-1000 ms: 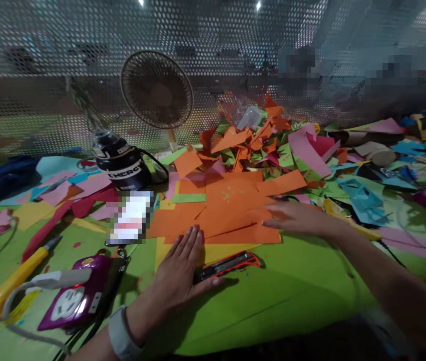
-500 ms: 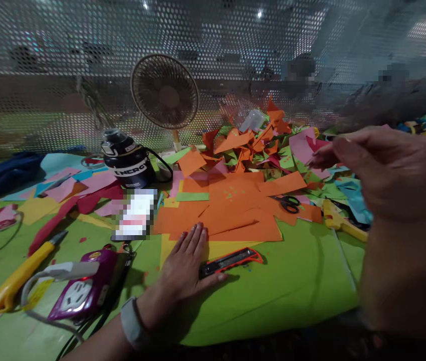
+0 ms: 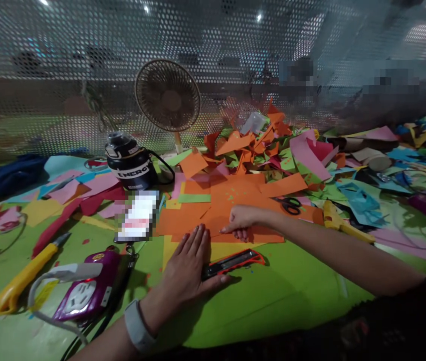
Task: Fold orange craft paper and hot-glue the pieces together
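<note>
My left hand (image 3: 188, 263) lies flat with fingers spread, its fingertips on the lower edge of the orange paper (image 3: 239, 200) and its palm on yellow and green sheets. Beside its thumb rests a black and orange box cutter (image 3: 233, 261). My right hand (image 3: 242, 220) is closed, thumb and forefinger pinched low over the orange paper; what it holds, if anything, is too small to make out. Black-handled scissors (image 3: 290, 204) lie to the right of the orange paper, and a green strip (image 3: 194, 198) lies across its upper left part.
A black bottle (image 3: 132, 163), a lit phone (image 3: 139, 215), a purple power strip (image 3: 90, 288) and a yellow-handled tool (image 3: 25, 278) stand or lie at left. Behind are a fan (image 3: 168, 95) and heaped paper scraps (image 3: 250, 140). A yellow glue gun (image 3: 343, 223) lies right.
My right hand has come down and left from the raised position at the right to the orange paper, its fingers closed. My left hand has stayed in place on the paper.
</note>
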